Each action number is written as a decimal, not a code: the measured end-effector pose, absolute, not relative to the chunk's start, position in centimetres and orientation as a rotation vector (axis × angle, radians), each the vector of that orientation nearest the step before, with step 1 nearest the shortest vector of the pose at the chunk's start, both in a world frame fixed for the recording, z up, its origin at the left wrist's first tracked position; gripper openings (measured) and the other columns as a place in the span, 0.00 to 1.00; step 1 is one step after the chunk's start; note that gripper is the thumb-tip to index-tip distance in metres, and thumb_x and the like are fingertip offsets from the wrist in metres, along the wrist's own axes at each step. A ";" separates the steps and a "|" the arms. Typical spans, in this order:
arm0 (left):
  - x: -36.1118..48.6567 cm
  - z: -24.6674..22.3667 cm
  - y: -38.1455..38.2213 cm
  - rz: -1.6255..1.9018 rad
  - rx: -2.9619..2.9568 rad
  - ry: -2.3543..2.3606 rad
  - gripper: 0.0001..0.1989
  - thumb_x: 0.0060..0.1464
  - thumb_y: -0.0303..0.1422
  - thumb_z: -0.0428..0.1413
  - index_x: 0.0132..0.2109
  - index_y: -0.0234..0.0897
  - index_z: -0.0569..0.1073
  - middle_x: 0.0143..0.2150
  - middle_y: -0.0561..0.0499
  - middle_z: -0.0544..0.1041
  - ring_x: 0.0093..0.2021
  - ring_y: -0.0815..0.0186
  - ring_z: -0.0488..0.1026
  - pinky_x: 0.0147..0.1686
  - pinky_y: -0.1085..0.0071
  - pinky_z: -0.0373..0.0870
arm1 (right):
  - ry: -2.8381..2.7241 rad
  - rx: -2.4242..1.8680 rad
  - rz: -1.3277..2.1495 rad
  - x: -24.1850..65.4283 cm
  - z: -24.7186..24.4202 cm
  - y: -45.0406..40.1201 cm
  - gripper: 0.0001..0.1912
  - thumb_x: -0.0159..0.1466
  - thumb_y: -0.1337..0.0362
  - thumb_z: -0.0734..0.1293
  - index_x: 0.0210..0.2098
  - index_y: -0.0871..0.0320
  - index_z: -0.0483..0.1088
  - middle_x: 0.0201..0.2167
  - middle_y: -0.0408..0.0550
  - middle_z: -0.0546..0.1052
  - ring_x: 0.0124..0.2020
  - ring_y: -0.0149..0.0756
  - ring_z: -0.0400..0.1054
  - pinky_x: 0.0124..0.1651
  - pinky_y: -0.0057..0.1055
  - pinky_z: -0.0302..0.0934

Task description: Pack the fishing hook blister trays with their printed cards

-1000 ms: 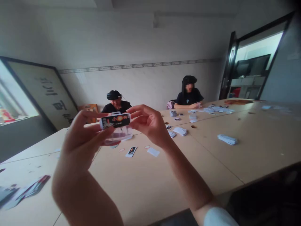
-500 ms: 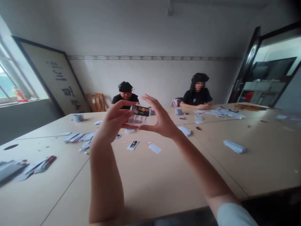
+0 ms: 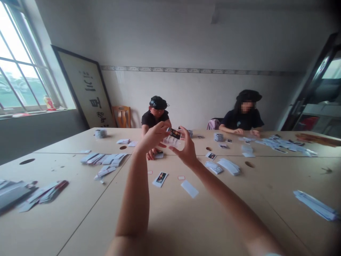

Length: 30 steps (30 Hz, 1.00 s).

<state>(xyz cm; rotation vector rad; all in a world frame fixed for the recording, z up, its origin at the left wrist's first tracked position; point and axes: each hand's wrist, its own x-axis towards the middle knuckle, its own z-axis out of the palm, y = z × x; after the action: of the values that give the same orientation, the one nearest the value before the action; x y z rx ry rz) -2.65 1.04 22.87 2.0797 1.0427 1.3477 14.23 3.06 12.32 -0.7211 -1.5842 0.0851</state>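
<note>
- First, at the far left, a barred window (image 3: 21, 67) is seen, with a red-and-yellow figurine (image 3: 49, 103) set by it; lower down, pale papers (image 3: 13, 193) are heaped on the table (image 3: 183, 224), with a bundle of cards (image 3: 49, 195) laid beside them.
- A dark-framed board (image 3: 86, 89) is leaned by the wall (image 3: 173, 85); a round stack (image 3: 100, 133) is placed near the table's far edge, and folded cards (image 3: 105, 159) are fanned out closer in.
- By the left hand (image 3: 154, 137), the left side of a clear package (image 3: 174, 137) is pinched between thumb and fingers.
- Across the table a co-worker (image 3: 157, 113) is seated, one hand rested near a small pack (image 3: 159, 155).
- The clear package, topped with a dark printed label (image 3: 175, 133), is held up over the table between the two hands.
- Beneath, a printed card (image 3: 160, 179), a red-edged slip (image 3: 181, 177) and a white card (image 3: 189, 188) are laid apart.
- By the right hand (image 3: 188, 144), the package's right side is framed, thumb and forefinger spread; whether it is gripped cannot be told.
- Farther right, another co-worker (image 3: 242, 117) is seen, then scattered cards (image 3: 287, 145) and a white bundle (image 3: 317, 205).
</note>
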 end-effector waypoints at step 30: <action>-6.9 25.0 -4.8 2.344 1.632 0.636 0.09 0.50 0.23 0.60 0.38 0.39 0.78 0.27 0.56 0.80 0.28 0.64 0.81 0.21 0.72 0.78 | -2.013 -1.314 0.247 12.5 0.1 15.8 0.31 0.63 0.62 0.73 0.64 0.59 0.63 0.67 0.59 0.62 0.65 0.51 0.62 0.63 0.51 0.62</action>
<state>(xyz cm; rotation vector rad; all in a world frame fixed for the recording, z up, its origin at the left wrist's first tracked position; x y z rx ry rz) -6.90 -4.80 24.99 1.6319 0.6358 2.3436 12.51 15.84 0.06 -1.3143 -2.0128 0.2475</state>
